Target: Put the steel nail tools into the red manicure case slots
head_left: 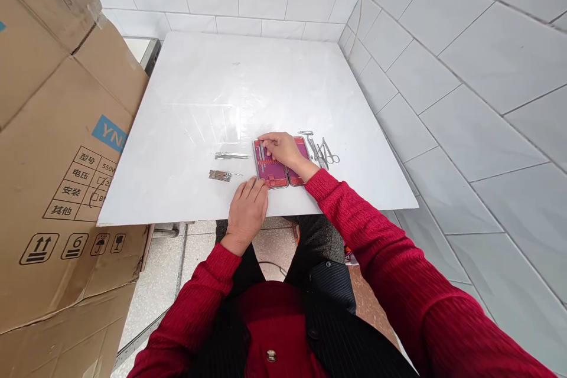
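A manicure case (278,179) lies unfolded on the table, with purple lining, red edges and a row of red elastic loops. Over its left half, my right hand (283,149) is closed in a pinch on a slim metal manicure tool (261,151) at the loops. Finer detail of the tool is covered by my fingers. My left hand (248,204) lies flat, fingers stretched out, its fingertips at the case's near left corner. Left of the case are nail clippers (220,175) and some thin metal tools (231,155). Scissors (330,156) and other metal tools lie to the right.
The white table (212,82) meets tiled walls at the back and right. A small metal clipper-like piece (305,132) sits beyond the case's right half. Large cardboard boxes (57,130) stand against the table's left side. My legs are under its front edge.
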Motion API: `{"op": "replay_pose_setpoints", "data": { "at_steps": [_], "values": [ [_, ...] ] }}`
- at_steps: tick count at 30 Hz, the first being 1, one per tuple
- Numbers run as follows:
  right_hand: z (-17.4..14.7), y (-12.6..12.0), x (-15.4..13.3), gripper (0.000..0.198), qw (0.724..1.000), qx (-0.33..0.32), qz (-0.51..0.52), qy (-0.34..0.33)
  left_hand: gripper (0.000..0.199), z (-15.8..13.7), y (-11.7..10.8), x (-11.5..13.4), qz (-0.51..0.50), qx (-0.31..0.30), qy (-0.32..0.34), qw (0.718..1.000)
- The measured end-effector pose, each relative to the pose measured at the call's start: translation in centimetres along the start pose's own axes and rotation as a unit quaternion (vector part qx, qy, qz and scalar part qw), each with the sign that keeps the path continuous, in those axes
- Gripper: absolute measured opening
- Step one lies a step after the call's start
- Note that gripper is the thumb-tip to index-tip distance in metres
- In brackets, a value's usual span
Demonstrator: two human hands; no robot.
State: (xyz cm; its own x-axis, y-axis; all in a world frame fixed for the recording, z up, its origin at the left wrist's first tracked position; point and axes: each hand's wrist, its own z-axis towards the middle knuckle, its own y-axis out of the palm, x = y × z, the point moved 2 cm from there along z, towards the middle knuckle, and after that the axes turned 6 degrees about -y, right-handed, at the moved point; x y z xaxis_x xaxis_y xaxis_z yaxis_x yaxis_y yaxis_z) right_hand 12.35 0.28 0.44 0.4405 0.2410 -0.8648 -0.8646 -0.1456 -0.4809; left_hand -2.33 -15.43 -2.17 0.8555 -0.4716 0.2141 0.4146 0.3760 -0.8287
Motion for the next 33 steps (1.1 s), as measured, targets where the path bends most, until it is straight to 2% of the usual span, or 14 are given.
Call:
{"op": "replay_pose_setpoints", "data": {
  "at_steps": [16,23,33],
  "values": [
    [-0.9,0.7,-0.8,0.035,0.988,0.028,-0.141,-0.049,0.032,-0.1,0.0,0.0,-0.018,-0.004,-0.007,1.000],
    [-1.3,0.7,-0.9,0.034,0.986,0.036,-0.158,-0.050,0.034,-0.1,0.2,-0.1,-0.031,-0.006,-0.010,0.999],
    [-1.3,0.8,-0.6,0.030,0.989,0.056,-0.127,-0.044,0.030,-0.1,0.1,-0.1,-0.018,-0.002,-0.004,1.000]
  ]
}}
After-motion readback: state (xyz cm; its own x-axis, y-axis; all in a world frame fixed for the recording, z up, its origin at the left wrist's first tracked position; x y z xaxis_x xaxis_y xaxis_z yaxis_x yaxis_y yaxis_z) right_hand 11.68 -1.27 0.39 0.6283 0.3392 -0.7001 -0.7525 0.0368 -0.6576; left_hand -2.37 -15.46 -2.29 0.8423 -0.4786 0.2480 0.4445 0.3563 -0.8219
